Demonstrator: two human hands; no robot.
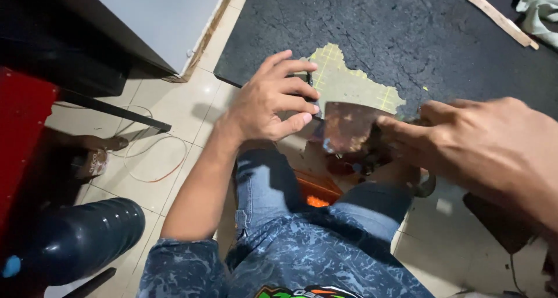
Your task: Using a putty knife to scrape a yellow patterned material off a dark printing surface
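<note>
Black worn mat (pixel 418 36) covering counter; left hand (pixel 270 100) pinching dark small part for steadiness, right hand (pixel 488 147) gripping blurred reddish-brown sheet piece (pixel 349 126), aligning edges over lap.

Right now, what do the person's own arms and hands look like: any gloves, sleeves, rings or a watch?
Both hands are bare: no gloves on the left hand or the right hand, and no rings or watch show. The left forearm is uncovered up to a short sleeve of blue fabric with a pale marbled pattern. The right hand is motion-blurred and its arm runs out of frame, so its sleeve cannot be seen.
</note>
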